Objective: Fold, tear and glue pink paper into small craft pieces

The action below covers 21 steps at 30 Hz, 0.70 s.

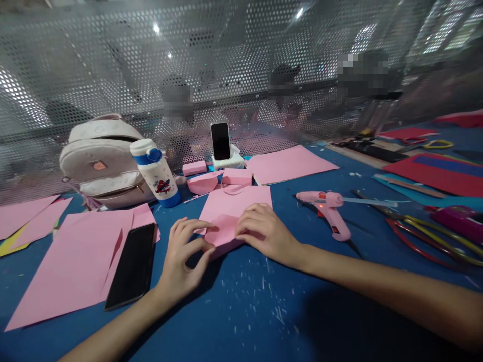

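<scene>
Paper, pink and folded, right at centre frame on the blue bench! Left hand half-curled, thumb and forefinger pinching its near left corner; right hand bent over its right side, fingers bunched and touching it, though whether they pinch, I can't tell. Pink glue gun right of centre; black phone lower left, beside pink sheets; bottle left of centre, by the backpack.

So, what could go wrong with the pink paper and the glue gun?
The glue gun shows a small orange light, so it may be hot; the right hand could get burned if it touched the tip. The pink paper might crease crookedly if the left hand slips.
</scene>
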{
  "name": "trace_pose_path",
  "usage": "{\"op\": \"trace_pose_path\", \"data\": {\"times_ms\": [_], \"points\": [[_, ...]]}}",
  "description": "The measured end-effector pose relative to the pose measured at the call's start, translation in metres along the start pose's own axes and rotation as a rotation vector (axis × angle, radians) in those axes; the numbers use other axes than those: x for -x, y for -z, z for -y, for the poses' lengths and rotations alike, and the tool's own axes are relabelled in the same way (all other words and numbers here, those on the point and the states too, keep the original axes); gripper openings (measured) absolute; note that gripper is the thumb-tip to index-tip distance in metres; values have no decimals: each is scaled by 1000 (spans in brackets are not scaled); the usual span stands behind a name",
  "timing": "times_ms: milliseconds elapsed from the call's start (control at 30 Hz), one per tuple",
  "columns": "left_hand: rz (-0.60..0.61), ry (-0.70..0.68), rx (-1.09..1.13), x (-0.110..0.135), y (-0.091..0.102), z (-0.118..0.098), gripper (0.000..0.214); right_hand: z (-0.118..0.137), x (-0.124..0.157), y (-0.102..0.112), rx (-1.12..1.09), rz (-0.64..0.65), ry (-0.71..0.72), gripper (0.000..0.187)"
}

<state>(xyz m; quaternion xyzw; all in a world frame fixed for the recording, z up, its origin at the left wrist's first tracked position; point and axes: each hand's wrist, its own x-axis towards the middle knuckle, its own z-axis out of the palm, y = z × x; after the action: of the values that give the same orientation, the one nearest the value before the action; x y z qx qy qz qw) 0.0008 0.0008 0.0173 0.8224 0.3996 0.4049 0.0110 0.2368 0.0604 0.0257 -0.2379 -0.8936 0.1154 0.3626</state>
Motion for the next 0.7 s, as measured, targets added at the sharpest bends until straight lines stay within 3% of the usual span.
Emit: {"op": "trace_pose_path", "data": {"times_ms": [267, 700], "points": [[-2, -17, 14, -1, -5, -7, 14, 15, 0, -11, -21, -13, 0, 5], [15, 3, 53, -1, -1, -8, 16, -2, 0, 3, 46, -18, 40, 6]]}}
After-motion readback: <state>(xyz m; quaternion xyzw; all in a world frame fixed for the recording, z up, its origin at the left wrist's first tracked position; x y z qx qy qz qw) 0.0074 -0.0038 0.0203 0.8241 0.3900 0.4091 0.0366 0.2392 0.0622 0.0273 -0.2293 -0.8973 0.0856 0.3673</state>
